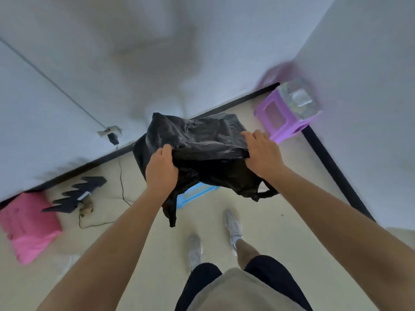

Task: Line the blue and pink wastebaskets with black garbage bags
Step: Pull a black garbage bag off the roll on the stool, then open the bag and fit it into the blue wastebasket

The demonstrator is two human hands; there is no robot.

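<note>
My left hand is clenched on the near left edge of the crumpled black plastic garbage bag, fingers curled over the rim. My right hand grips the same bag at its right edge, fingers spread along the fold. The bag is held up between both hands, its mouth stretched, with loose handle loops hanging below at the left and lower right. Right under the bag a light blue plastic wastebasket peeks out, only part of its rim and side visible; I can't tell if the bag is touching it. Both bare forearms run in from the bottom corners.

Further out: the pink plastic wastebasket lies on the beige floor at far left, well apart from the bag, close to the white wall. Between them is a spread of flat black folded bags with a thin black cable running up to a wall socket. At upper right stands a purple plastic stool in the corner, with something blurred on top. My grey sneakers are on the floor below the bag. The whole frame is motion-blurred.
</note>
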